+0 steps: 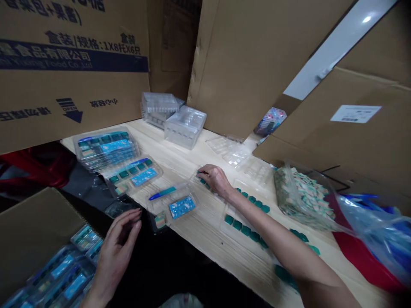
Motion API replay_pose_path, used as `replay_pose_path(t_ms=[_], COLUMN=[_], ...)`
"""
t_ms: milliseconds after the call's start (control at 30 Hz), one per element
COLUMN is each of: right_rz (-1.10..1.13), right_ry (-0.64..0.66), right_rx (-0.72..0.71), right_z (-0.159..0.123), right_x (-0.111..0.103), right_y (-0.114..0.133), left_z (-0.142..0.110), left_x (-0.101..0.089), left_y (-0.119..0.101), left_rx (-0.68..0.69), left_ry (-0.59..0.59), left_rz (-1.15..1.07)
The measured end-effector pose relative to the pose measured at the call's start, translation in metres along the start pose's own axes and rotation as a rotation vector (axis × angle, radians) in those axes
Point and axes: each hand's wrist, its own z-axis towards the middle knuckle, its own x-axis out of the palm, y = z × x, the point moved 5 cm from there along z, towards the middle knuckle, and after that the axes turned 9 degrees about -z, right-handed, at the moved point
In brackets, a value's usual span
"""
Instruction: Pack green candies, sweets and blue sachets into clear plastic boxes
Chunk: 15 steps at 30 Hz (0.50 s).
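At seven o'clock, the left grip (116,250) is seen released; the right grip (217,179)'s hold on green pieces (203,182) cannot be confirmed. If nudged, the overhanging tray (167,201) could be tipped off the surface (205,233).

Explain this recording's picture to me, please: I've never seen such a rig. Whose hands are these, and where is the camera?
There is no robot: a person works bare-handed, and the single picture comes from a camera on their head. The right hand reaches over a pale wood-grain tabletop, fingertips at small dark green pieces; whether they grip one is unclear. The left hand hovers beyond the front edge, with nothing visible in it. Nearby lie a blue patterned rectangle and a blue-and-teal pen in clear plastic, plus stacked clear plastic trays.
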Motion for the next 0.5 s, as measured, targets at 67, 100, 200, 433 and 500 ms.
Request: replay_pose_path(t_ms=[67, 100, 200, 433, 500], right_rz=[-0.01, -0.012, -0.015, -0.068, -0.129], right_ry=[0.007, 0.006, -0.007, 0.014, 0.074], right_rx=[-0.001, 0.001, 0.015, 0.023, 0.011], right_z=[0.002, 0.002, 0.003, 0.001, 0.002], right_x=[0.0, 0.0, 0.003, 0.007, 0.008], right_y=[0.002, 0.003, 0.002, 0.001, 0.004], left_z=[0.0, -0.001, -0.002, -0.003, -0.003], left_x=[0.004, 0.008, 0.016, 0.017, 0.017], left_y=[0.01, 0.014, 0.017, 0.015, 0.017], left_rx=[-0.15, -0.223, -0.349, -0.416, -0.434], left_ry=[0.015, 0.033, 0.084, 0.075, 0.082], left_rz=[-0.115, -0.164, -0.243, -0.287, -0.293])
